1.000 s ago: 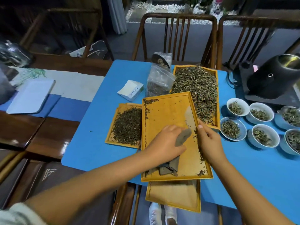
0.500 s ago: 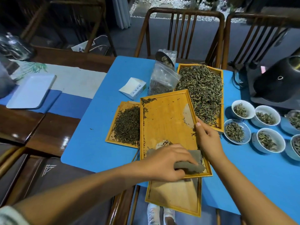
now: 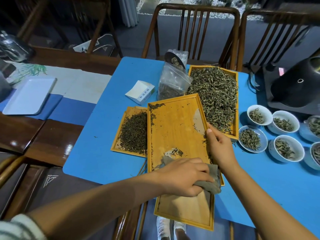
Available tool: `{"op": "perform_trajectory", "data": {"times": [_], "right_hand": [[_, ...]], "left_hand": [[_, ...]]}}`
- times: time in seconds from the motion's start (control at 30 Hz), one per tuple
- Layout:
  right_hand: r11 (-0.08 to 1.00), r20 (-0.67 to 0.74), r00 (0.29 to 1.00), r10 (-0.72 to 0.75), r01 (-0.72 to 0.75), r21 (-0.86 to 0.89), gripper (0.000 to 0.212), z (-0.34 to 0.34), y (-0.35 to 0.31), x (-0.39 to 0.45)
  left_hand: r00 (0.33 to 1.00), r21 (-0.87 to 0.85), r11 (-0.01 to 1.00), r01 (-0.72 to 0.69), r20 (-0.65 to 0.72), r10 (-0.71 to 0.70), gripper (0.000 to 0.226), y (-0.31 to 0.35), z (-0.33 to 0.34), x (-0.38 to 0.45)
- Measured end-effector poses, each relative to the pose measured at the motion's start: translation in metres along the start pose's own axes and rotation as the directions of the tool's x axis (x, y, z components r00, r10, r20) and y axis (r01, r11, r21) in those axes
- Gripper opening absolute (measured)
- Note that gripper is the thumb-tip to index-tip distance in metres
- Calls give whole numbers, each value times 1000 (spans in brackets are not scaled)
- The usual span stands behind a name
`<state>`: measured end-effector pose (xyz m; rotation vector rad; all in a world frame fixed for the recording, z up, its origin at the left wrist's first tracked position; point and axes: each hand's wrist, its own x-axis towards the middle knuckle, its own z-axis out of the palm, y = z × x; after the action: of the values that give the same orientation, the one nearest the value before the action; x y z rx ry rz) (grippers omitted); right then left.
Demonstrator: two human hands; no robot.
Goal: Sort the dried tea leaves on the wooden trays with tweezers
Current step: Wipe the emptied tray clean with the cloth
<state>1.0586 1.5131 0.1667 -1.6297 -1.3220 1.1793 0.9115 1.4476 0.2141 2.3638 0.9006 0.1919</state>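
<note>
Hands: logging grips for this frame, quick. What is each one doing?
Left hand: closed on a grey cloth, pressed on the middle tray.
Right hand: gripping that tray's right edge.

The left hand (image 3: 183, 175) covers most of the grey cloth (image 3: 212, 185), and cloth and hand together hide the near end of the middle tray (image 3: 173, 125). The lower tray (image 3: 183, 212) is partly hidden under them. The right-hand bowls (image 3: 315, 127) are cut off by the frame edge. The print on the white box (image 3: 141, 91) is too small to read. The dark machine (image 3: 294, 90), perhaps a kettle, is cropped.
</note>
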Motion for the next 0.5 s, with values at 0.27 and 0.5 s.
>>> {"op": "perform_trajectory", "data": {"times": [0.27,0.5], "right_hand": [[1000,-21,1000,-6,6,14,34,-1,7,-1],[999,-30,999,-16,17,47,36,-7,2,-5]], "left_hand": [[991,121,984,127,-57,-121,44,-20,2,0],[943,34,975,220,-265,-204,39,-37,-23,-6]]}}
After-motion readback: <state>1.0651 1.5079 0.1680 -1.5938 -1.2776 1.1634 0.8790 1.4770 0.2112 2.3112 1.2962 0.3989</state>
